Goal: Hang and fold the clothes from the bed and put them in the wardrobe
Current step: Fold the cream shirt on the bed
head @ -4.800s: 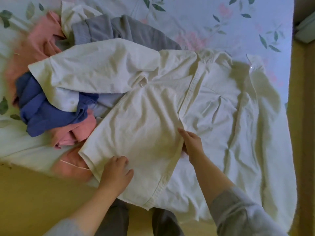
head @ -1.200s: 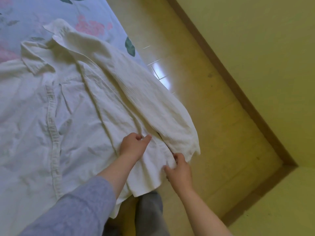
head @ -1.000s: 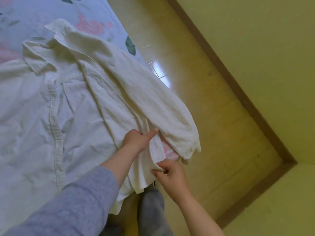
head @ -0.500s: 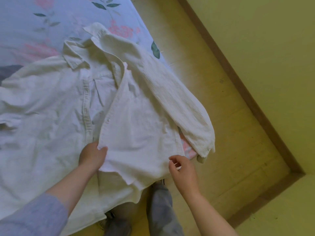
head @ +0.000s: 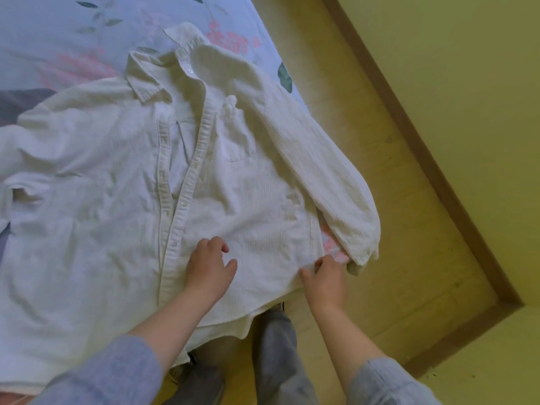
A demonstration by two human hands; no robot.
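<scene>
Most of the view beyond and to the left of the fingers is taken up by a bed (head: 73,33) covered in a pale flowered sheet, and a yellow wooden floor (head: 409,244) edged by a brown skirting board (head: 438,171) is seen to the right of the right-hand fingers. One white shirt (head: 102,214) is spread front-up across the bed, its hem draped over the bed edge behind the fingers and its collar (head: 149,83) laid far beyond the fingertips. Its front panels are brought together, and the button placket (head: 187,182) is seen running away from just left of the left-hand fingers. The shirt's long sleeve (head: 321,171) is laid along the bed edge, its cuff hung just beyond and to the right of the right-hand fingers, with a pink-printed patch of sheet exposed between cuff and fingertips. Grey trouser legs (head: 276,355) are seen below the wrists, and a grey garment (head: 17,103) is partly covered by the shirt far to the left of both hands. The left hand (head: 209,267) is rested on the lower front panel with fingers bent; whether cloth is caught beneath them cannot be told. The right hand (head: 325,280) is set at the shirt's side edge, where a small fold of fabric is pinched between thumb and fingers. A chest pocket (head: 238,144) is seen beyond the left fingertips.
</scene>
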